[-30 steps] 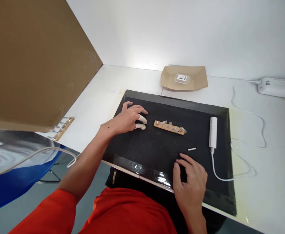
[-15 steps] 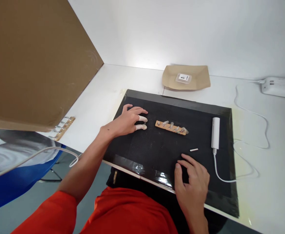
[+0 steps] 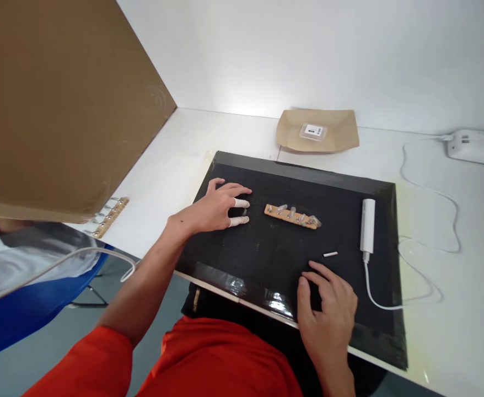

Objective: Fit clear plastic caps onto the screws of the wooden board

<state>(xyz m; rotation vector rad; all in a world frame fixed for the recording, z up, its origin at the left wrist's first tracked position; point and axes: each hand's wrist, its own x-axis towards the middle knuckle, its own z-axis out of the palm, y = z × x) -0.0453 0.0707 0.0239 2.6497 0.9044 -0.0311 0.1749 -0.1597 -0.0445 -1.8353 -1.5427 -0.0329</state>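
Two hands rest on the black mat (image 3: 267, 259), and neither holds anything. The left hand (image 3: 213, 207) lies palm down with its fingers (image 3: 238, 221) spread loosely; two of them wear pale finger cots, and their tips point at the near end of a small wooden strip (image 3: 291, 215) studded with metal pegs, which lies just beyond them without touching. A tiny dark bit seems to sit between the two cotted tips, too small to make out. The right hand (image 3: 328, 309) sits near the mat's front edge, wrist bent upward, fingers half curled and slightly apart, tips pressing the mat.

Risks, as I judge them: the strip lies loose on the mat, so a push from the left fingertips could slide or spin it rather than seat a grip, and the slick cots may slip on the pegs. A small white stick (image 3: 330, 254) lies just ahead of the right fingertips; a careless sweep could flick it toward the white handheld tool (image 3: 367, 225) farther out to that side, or off the mat onto the desk (image 3: 176, 160). The tool's cable (image 3: 415, 298) loops close beside the right hand, and a snagged wrist might drag the tool. A cardboard tray (image 3: 337, 132) sits well beyond both sets of fingers, out of harm's way.
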